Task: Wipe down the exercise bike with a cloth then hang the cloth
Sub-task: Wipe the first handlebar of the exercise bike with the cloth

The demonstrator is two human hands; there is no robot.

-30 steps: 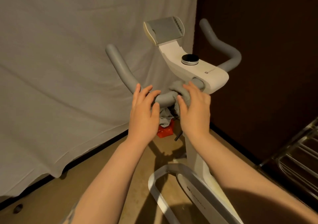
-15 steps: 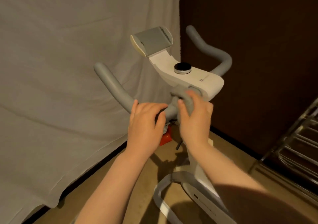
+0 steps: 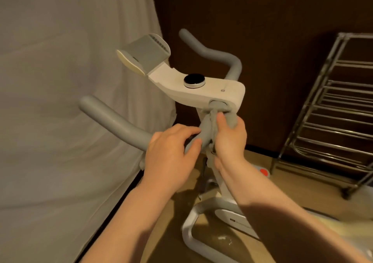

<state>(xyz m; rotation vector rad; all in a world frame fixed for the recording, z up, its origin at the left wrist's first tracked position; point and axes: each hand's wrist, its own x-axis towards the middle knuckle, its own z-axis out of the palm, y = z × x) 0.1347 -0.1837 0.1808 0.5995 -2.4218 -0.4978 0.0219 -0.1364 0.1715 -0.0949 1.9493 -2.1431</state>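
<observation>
Fingers of the right hand [image 3: 230, 139] curl round a grey cloth [image 3: 210, 127] bunched against the near end of the left handlebar [image 3: 113, 121], the thumb pressed on top of the fabric just below the white console [image 3: 201, 93] of the exercise bike [image 3: 228, 212]; fingers of the left hand [image 3: 171, 157] bend over the same bar just beside it, thumb and forefinger closing on the bar and the cloth's edge. Where cloth ends and grey bar padding begins is hard to tell, since both are the same colour. Both hands hide the joint of the bar and the stem below it. On the console sits a round black knob [image 3: 194, 80], and beyond it a grey tablet holder [image 3: 144, 53] tilts up. The right handlebar [image 3: 214, 54] curves off toward a dark brown wall [image 3: 262, 20]. A pale sheet [image 3: 60, 101] hangs to the left, down to the tan floor [image 3: 302, 188]. A metal wire rack [image 3: 341, 109] stands to the right, cut off by the frame edge. A small red patch [image 3: 263, 171] shows low behind the right forearm, too blurred to identify
</observation>
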